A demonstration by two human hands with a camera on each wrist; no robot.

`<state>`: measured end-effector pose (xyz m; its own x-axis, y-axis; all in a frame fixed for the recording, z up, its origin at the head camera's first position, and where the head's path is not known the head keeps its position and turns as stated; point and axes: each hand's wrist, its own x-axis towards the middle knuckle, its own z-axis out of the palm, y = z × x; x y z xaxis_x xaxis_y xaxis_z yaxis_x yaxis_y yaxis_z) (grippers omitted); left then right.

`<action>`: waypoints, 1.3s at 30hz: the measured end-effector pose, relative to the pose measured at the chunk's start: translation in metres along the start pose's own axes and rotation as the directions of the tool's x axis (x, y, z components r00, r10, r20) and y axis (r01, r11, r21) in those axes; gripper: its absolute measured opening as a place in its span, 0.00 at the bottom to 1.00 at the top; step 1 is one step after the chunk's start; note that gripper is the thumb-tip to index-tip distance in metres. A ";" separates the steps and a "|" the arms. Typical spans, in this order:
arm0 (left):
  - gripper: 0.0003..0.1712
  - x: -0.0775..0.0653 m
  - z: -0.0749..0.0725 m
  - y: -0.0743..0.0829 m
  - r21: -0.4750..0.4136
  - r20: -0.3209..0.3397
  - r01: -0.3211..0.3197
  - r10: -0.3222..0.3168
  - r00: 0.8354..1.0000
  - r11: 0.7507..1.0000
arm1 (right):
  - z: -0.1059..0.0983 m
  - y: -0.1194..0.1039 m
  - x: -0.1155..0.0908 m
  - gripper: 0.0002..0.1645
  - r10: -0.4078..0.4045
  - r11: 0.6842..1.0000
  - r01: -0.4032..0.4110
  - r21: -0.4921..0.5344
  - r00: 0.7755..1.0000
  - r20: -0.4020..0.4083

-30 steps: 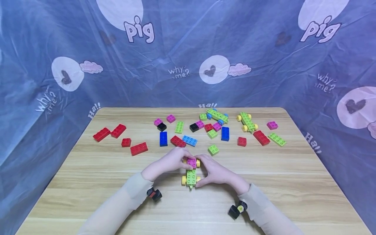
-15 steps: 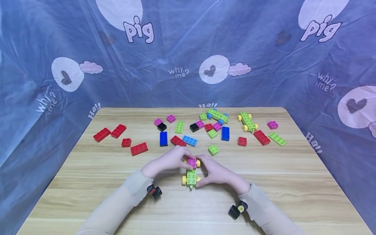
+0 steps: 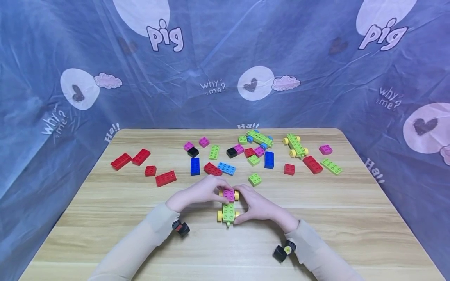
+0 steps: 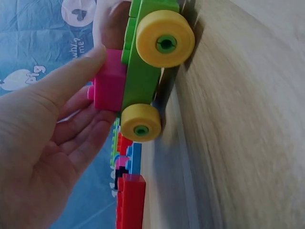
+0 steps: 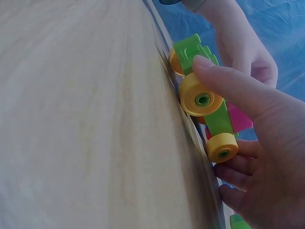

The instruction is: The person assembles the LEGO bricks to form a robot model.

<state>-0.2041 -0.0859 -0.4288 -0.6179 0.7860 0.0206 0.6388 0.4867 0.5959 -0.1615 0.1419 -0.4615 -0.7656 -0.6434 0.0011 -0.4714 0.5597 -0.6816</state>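
Observation:
A light green wheeled base (image 3: 228, 214) with yellow wheels stands on the table in front of me, lengthwise. On the studs of its far end sits a pink square brick (image 3: 229, 195). My left hand (image 3: 204, 190) pinches this pink brick (image 4: 109, 78) between thumb and fingers, as the left wrist view shows. From the right side, my right hand (image 3: 261, 205) holds the base: its thumb lies by the near yellow wheel (image 5: 201, 95), its fingers by the far one (image 5: 222, 148). Part of the far left wheel is hidden behind my left hand.
Beyond my hands lies a loose green square brick (image 3: 254, 179). Farther back are a light blue brick (image 3: 226, 168), dark blue bricks (image 3: 195, 166) and two more wheeled bases, one blue-wheeled (image 3: 260, 139), one yellow-wheeled (image 3: 295, 146). Several red bricks (image 3: 166, 178) lie at left.
My left wrist has shifted slightly to the left while the fingers stay on the pink brick. The right hand, the wheeled base and the loose bricks look unmoved.

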 end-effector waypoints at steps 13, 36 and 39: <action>0.21 -0.001 -0.024 -0.014 -0.057 -0.142 0.004 -0.012 0.990 0.998 | 0.001 -0.001 0.001 0.66 0.013 1.000 -0.013 -0.004 1.000 0.007; 0.31 0.028 -0.072 -0.073 0.039 -0.255 0.141 -0.126 0.959 0.989 | 0.001 0.000 0.000 0.67 0.022 1.000 -0.022 0.011 1.000 0.010; 0.33 0.035 -0.071 -0.081 0.042 -0.234 0.152 -0.138 0.962 0.988 | 0.001 0.001 0.000 0.67 0.019 1.000 -0.019 0.010 1.000 0.006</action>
<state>-0.3097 -0.1252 -0.4191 -0.7899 0.6003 0.1253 0.5566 0.6159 0.5576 -0.1611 0.1418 -0.4627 -0.7717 -0.6358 -0.0168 -0.4519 0.5666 -0.6890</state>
